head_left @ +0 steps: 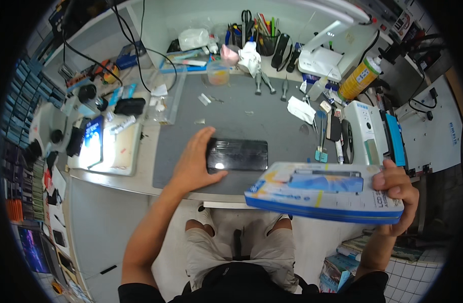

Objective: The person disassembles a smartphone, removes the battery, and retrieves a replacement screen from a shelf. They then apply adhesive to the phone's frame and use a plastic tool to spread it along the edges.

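A black phone [237, 154] lies flat on the grey work mat [241, 121]. My left hand [193, 161] grips it by its left end, thumb along the near edge and fingers at the far corner. My right hand [396, 189] holds a flat white-and-blue box [322, 194] by its right end, raised over the mat's front edge at the right. The box has a picture of a blue panel on its top.
A microscope [59, 129] and lit phone [92, 141] stand left. Behind are a plastic cup [217, 74], screwdrivers [284, 91] and pen holders [267, 43]. Right are a white lamp [320, 63], yellow spray can [360, 78], tweezers [321, 139] and white device [362, 126].
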`<action>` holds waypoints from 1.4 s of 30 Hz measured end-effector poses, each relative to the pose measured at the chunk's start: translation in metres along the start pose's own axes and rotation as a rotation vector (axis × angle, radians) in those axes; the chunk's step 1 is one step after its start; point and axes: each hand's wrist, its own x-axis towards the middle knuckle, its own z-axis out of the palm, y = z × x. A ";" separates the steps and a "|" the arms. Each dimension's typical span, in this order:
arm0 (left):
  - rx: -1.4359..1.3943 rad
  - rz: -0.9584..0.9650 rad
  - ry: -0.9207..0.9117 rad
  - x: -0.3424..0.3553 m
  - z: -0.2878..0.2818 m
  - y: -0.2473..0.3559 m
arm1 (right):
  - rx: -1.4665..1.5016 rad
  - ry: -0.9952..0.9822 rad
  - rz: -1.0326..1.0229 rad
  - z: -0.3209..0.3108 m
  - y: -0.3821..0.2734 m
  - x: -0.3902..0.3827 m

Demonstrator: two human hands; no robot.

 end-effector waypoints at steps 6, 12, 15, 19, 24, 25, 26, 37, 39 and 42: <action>0.012 0.078 0.107 0.001 0.008 -0.013 | 0.044 0.053 -0.206 0.053 0.059 -0.032; 0.018 0.041 0.117 -0.002 0.010 -0.007 | 0.128 0.115 -0.194 0.104 0.091 -0.046; -0.013 0.064 0.131 -0.008 0.014 -0.008 | 0.059 0.118 -0.185 0.108 0.084 -0.039; 0.015 0.051 0.123 -0.010 0.011 -0.002 | -0.025 0.130 -0.218 0.105 0.076 -0.038; -0.081 0.054 0.136 -0.012 0.014 -0.006 | -0.111 0.110 -0.258 0.090 0.048 -0.039; -0.139 0.058 0.145 -0.012 0.014 -0.007 | -0.130 0.104 -0.260 0.087 0.043 -0.041; -0.197 0.063 0.153 -0.009 0.013 -0.010 | -0.147 0.106 -0.263 0.084 0.037 -0.044; -0.537 0.144 0.534 -0.027 -0.015 -0.030 | -0.199 -0.020 -0.475 0.116 -0.012 -0.013; -0.467 0.153 0.483 -0.056 -0.047 -0.027 | -0.229 -0.073 -0.518 0.133 -0.016 0.000; -0.148 0.285 0.260 -0.079 -0.087 -0.017 | -0.121 -0.114 -0.551 0.173 -0.012 0.020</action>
